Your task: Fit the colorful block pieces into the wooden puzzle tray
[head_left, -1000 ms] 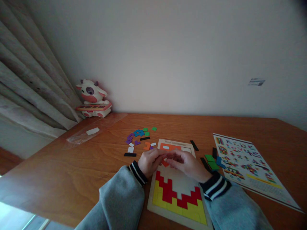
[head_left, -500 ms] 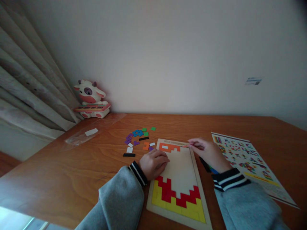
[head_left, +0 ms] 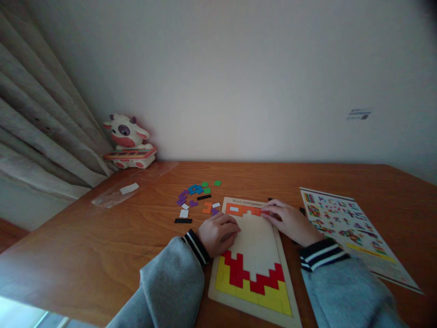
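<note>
Wooden table (head_left: 102, 246), white wall (head_left: 239, 68), grey curtain (head_left: 41, 127), puzzle board (head_left: 256, 239), cow toy (head_left: 127, 135)

My left hand (head_left: 218, 232) rests knuckles-up on the left edge of the puzzle board (head_left: 256, 243), about halfway up it, curled loosely, so I cannot tell whether it grips anything. My right hand (head_left: 290, 222) lies palm-down over the board's far right corner, its fingers (head_left: 270, 210) stretched flat and pointing left along the far edge. Both forearms come in from the near side, splayed either side of the board.
</note>
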`<state>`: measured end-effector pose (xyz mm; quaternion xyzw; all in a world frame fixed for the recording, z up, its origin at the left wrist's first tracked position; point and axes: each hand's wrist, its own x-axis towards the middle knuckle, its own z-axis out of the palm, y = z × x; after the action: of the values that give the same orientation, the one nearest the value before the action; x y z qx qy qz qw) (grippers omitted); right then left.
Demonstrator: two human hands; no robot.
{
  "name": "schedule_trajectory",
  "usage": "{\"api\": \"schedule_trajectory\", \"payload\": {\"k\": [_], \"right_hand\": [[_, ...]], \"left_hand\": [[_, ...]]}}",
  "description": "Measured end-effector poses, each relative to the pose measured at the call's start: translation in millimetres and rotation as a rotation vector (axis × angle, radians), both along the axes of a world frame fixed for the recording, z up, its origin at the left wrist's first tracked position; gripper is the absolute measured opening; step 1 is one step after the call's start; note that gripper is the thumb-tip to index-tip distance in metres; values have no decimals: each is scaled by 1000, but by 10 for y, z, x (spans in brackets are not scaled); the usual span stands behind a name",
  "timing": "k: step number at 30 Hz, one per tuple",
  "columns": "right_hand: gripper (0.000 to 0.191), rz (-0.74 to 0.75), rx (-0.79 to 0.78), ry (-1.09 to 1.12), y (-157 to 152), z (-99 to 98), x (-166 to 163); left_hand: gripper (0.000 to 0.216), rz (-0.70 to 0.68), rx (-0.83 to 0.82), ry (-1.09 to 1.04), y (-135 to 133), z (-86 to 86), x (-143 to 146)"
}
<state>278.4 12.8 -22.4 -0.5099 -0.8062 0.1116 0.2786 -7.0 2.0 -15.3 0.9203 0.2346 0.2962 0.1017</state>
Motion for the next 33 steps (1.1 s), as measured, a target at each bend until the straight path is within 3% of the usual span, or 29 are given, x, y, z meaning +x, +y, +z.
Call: {"api": "schedule_trajectory", "payload": {"k": [15, 18, 23, 28, 33], "right_hand": [[25, -93, 14, -22, 34, -107, -41], [28, -100, 18, -14, 21, -79, -52], [30, -119, 23, -4, -8, -46, -79], [27, -134, 34, 5, -12, -45, -87], [28, -203, 64, 40, 8, -62, -65]], "left_hand": [[20, 14, 19, 8, -3, -8, -3], [21, 120, 64, 16, 44, 18, -53], [25, 536, 117, 42, 240, -20, -305], [36, 505, 77, 105, 374, -152, -505], [29, 492, 42, 118, 422, -208, -531]]}}
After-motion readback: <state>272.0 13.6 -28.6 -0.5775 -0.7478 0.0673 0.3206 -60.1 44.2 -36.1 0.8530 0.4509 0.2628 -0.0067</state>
